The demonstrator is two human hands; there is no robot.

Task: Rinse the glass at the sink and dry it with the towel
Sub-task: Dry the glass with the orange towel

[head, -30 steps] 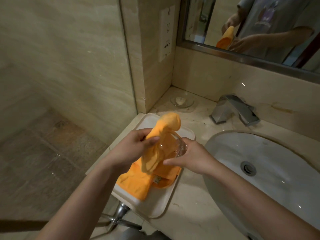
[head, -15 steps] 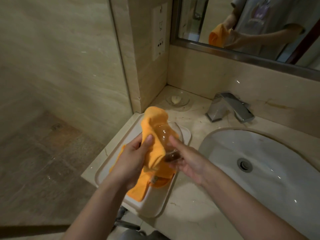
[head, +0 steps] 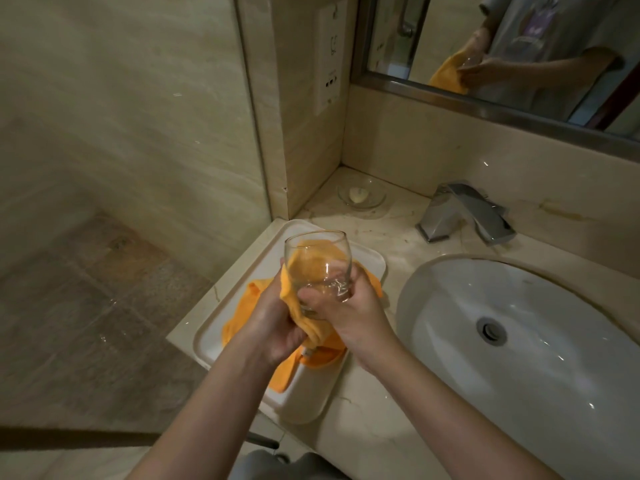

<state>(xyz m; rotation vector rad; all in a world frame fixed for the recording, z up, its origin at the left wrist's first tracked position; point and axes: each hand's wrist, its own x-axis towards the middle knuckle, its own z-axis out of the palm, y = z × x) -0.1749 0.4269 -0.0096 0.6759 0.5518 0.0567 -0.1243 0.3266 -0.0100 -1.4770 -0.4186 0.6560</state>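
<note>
Head camera, looking down at a bathroom counter: the right hand (head: pixel 349 306) curls around the base of a clear glass (head: pixel 317 268), held upright over a white tray (head: pixel 367 261), left of the sink (head: pixel 450 282); the left hand (head: pixel 273 320) grips an orange towel (head: pixel 298 306) pressed against the glass's side and trailing onto the tray; the drying step appears underway; next, the towel likely needs working around or inside the glass while the base grip stays firm.
</note>
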